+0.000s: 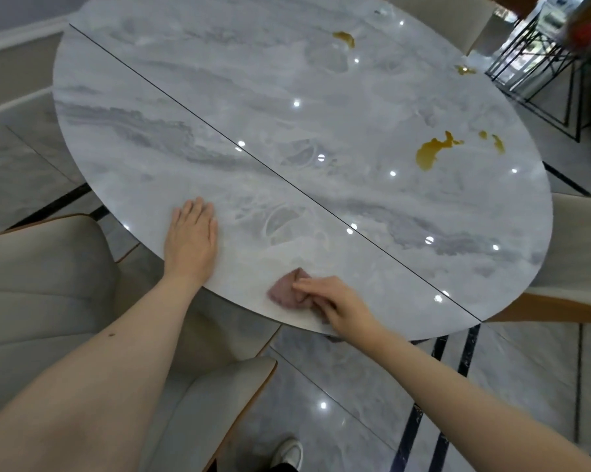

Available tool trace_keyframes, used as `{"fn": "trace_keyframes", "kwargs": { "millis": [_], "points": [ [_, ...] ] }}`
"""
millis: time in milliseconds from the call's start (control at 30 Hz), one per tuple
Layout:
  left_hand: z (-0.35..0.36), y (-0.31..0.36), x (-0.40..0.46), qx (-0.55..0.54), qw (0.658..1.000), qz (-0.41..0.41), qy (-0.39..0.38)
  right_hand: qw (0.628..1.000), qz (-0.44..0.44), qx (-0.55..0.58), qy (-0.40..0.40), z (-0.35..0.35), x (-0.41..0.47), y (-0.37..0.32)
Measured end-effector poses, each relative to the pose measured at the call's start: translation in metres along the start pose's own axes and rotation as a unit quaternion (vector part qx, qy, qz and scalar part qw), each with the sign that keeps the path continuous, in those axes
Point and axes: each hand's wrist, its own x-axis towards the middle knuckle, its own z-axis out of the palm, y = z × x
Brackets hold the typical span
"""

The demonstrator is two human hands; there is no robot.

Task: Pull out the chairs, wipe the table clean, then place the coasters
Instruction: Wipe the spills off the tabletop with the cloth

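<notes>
A round grey marble table [219, 97] fills the view, with a dark seam running diagonally across it. My left hand [192, 240] rests flat on the near edge, fingers straight. My right hand [335, 304] grips a crumpled pink cloth [285, 291] and holds it against the tabletop near the front edge. Amber spills lie on the right side: a large one [433, 151], small ones [495, 141], one near the far edge [344, 38] and another [464, 69]. Pale wet streaks mark the middle. No coasters are in view.
A beige chair [49, 284] stands pulled back at the near left. A second beige chair [580, 253] is at the right and a third [457, 18] at the far side. A black wire-frame stand [539, 63] is at the top right. My shoe [289, 453] is on the tiled floor.
</notes>
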Motion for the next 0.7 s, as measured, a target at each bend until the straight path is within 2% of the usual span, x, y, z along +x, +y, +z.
{"fn": "trace_keyframes", "kwargs": {
  "millis": [67, 133, 233, 300, 367, 500, 700],
  "points": [
    [0.002, -0.001, 0.002, -0.001, 1.000, 0.003, 0.004, 0.983, 0.129, 0.126, 0.027, -0.013, 0.003, -0.009],
    [0.003, 0.000, 0.003, -0.007, 1.000, -0.002, 0.011, 0.971, 0.183, 0.151, 0.023, -0.020, 0.006, -0.010],
    [0.005, 0.001, 0.001, -0.015, 1.000, -0.004, 0.026, 0.991, 0.118, -0.034, -0.045, -0.015, 0.004, 0.001],
    [0.005, 0.000, 0.000, -0.019, 0.999, -0.005, 0.033, 0.982, 0.086, -0.138, -0.099, -0.001, 0.005, 0.009],
    [0.006, 0.001, 0.000, -0.024, 0.999, -0.006, 0.041, 0.973, 0.074, -0.200, -0.087, 0.012, 0.009, 0.006],
    [0.005, 0.003, -0.001, -0.038, 0.998, -0.016, 0.055, 0.968, 0.078, -0.226, -0.073, 0.033, 0.042, -0.007],
    [0.003, 0.004, -0.002, -0.048, 0.997, -0.022, 0.064, 0.964, 0.078, -0.242, -0.073, 0.062, 0.147, -0.023]
  ]
}}
